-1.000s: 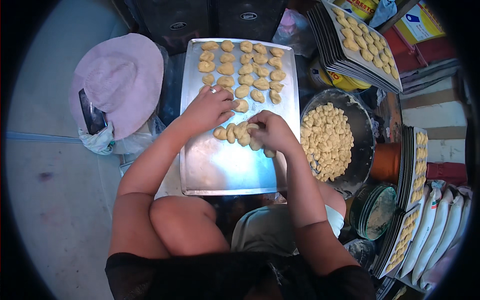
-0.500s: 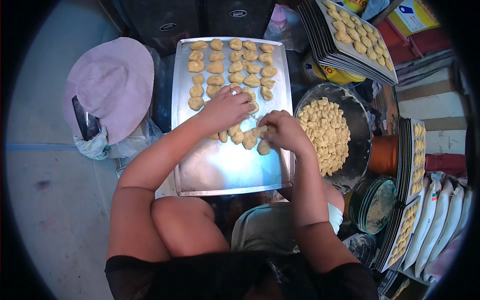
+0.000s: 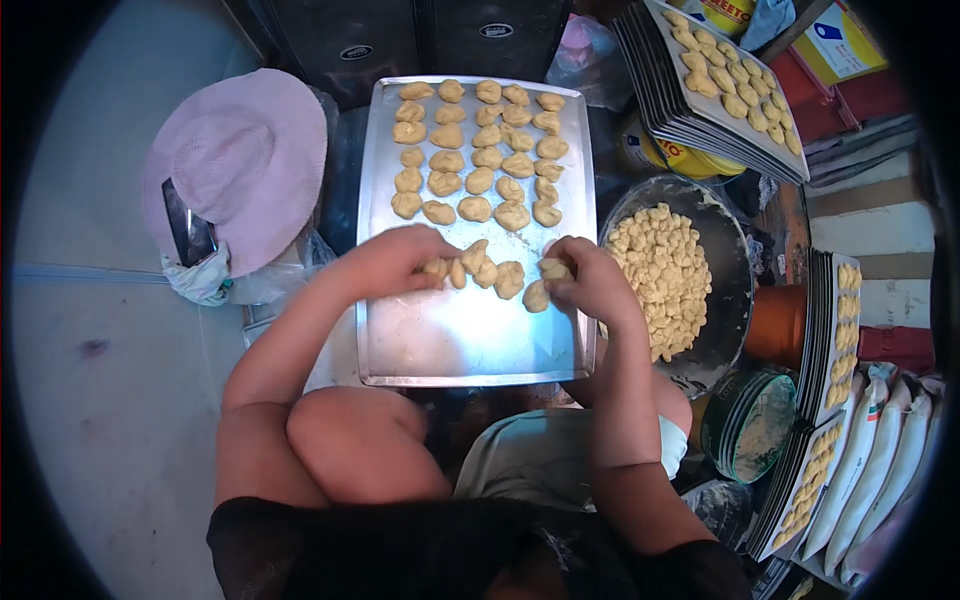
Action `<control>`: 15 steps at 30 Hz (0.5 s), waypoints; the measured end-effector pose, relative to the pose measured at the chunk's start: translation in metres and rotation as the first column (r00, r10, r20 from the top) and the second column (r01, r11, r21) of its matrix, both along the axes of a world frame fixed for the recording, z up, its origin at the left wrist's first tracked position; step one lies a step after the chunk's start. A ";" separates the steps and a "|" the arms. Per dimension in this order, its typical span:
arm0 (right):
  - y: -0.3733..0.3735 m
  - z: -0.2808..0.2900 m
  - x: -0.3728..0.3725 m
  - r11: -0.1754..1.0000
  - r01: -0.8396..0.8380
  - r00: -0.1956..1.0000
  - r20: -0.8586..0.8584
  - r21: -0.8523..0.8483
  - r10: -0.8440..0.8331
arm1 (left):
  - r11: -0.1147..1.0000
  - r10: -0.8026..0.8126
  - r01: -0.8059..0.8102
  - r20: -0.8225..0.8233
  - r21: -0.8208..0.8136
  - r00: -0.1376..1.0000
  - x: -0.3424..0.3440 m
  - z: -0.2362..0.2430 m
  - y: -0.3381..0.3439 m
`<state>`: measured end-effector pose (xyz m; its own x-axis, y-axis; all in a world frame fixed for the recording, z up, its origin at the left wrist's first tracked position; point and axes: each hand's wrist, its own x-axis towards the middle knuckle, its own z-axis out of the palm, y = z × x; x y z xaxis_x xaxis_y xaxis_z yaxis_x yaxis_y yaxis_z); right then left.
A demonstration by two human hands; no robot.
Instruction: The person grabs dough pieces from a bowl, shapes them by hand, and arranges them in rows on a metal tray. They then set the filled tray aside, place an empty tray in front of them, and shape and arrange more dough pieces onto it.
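Observation:
On a metal tray (image 3: 410,340) lie several rows of lumpy yellow dough pieces (image 3: 446,160), with a looser cluster below them (image 3: 508,278). My left hand (image 3: 405,258), blurred by motion, has its fingers closed around dough at the cluster's left end. Over the tray's right edge, my right hand (image 3: 590,280) pinches a small dough piece (image 3: 553,267) between thumb and fingers. A dark round basin (image 3: 728,335) heaped with small dough pieces (image 3: 655,280) stands just right of the tray.
At left are a pink hat (image 3: 225,150) and dark phone (image 3: 188,225). Stacked trays of shaped dough (image 3: 725,80) stand upper right, more (image 3: 835,320) at far right, beside white packages (image 3: 875,450). Green round containers (image 3: 750,420) sit low right. Black cases (image 3: 350,50) stand behind the tray.
My left hand has moved down from the upper rows to the cluster's left end, leaving that row uncovered. My right hand has moved rightward to the tray's edge with dough in it.

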<state>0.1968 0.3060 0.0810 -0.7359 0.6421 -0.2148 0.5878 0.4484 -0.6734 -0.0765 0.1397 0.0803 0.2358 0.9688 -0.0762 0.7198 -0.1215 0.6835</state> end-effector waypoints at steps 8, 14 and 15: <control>-0.055 0.000 -0.071 0.944 -0.252 0.950 -0.133 0.212 0.284 | 0.942 0.318 -0.322 0.056 0.091 0.946 -0.007 -0.013 -0.038; -0.071 -0.013 -0.089 0.978 0.019 0.992 -0.125 0.209 0.007 | 0.849 0.387 -0.373 0.041 0.375 0.921 -0.002 -0.016 -0.028; -0.070 -0.012 -0.083 0.979 -0.010 0.982 -0.182 0.204 0.048 | 0.853 0.372 -0.367 0.061 0.370 0.926 -0.002 -0.013 -0.030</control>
<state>0.1138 0.2357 0.0691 -0.7693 0.6362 0.0583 0.4465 0.6006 -0.6632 -0.0783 0.1102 0.0671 -0.1439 0.9423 0.3022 0.7695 -0.0854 0.6329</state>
